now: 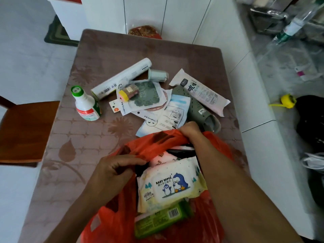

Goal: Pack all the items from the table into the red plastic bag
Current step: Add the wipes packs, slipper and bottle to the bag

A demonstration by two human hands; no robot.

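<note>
I hold the bag open with both hands.

My left hand point(116, 170) pinches the near rim of the red plastic bag point(112, 221), and my right hand point(190, 130) grips the far rim. The baby wipes point(171, 185) and a green pack point(163, 220) already sit inside. On the worktop point(73, 155) past the bag wait a bottle point(86, 105), a long white roll point(122, 78), a grey shoe point(198, 109) and some flat packets point(163, 116). If I let go, I think the thin bag could flop shut or tip, and things may slide out.

Both forearms are bare right up to the frame's lower edge, without sleeves, and the left hand point(114, 170) and right hand point(190, 129) wear no gloves, rings or watch.
</note>
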